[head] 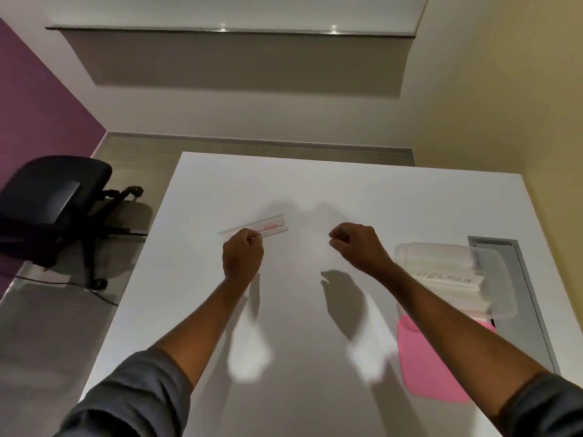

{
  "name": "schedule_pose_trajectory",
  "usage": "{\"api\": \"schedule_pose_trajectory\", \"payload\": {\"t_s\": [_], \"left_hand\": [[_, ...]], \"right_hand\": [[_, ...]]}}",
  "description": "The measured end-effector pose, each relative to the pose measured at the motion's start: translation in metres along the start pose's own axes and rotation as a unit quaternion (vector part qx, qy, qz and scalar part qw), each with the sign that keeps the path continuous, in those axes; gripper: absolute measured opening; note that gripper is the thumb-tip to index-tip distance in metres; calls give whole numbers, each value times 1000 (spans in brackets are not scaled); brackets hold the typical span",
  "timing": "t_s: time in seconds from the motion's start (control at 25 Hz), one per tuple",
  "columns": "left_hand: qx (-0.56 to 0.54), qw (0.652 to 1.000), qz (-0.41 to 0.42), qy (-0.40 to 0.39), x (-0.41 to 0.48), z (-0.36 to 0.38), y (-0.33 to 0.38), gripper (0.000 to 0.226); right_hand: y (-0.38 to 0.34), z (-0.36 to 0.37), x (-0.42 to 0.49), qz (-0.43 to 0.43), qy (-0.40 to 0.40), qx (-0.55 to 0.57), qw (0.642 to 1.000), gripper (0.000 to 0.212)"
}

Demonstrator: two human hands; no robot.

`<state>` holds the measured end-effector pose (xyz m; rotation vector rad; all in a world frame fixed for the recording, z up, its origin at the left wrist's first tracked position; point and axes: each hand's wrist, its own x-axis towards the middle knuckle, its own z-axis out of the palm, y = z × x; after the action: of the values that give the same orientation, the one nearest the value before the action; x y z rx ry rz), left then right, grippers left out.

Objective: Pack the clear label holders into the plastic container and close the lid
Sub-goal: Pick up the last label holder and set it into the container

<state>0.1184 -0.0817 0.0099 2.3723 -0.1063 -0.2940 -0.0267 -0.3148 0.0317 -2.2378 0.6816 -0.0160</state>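
Fingers of left hand (242,253) pinched on one clear label holder (271,224); right hand (356,244) fisted, empty.

Looks like a small office or meeting room to me. There's a big plain white table (315,190) in the middle, and everything else sits around it: a black swivel chair (53,200) on casters off its left side, a grey cable hatch (511,279) set into its right edge, and a purple accent wall (38,115) beyond the chair. Past the table's far edge is a wall-mounted whiteboard (233,11) with a metal tray, over wood-look flooring (132,165).
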Motion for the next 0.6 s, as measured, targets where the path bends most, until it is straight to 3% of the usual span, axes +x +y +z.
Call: {"api": "schedule_pose_trajectory", "payload": {"t_s": [0.16, 0.32, 0.6], "left_hand": [[-120, 982, -149, 1, 38, -33, -52, 24], [-230, 935, -272, 8, 71, -48, -82, 25], [-301, 891, -333, -67, 123, -48, -97, 36]], "right_hand": [[-35, 46, 35, 22, -50, 15, 998, 28], [-56, 80, 68, 39, -81, 12, 996, 49], [-64, 113, 113, 89, -97, 29, 991, 68]]}}
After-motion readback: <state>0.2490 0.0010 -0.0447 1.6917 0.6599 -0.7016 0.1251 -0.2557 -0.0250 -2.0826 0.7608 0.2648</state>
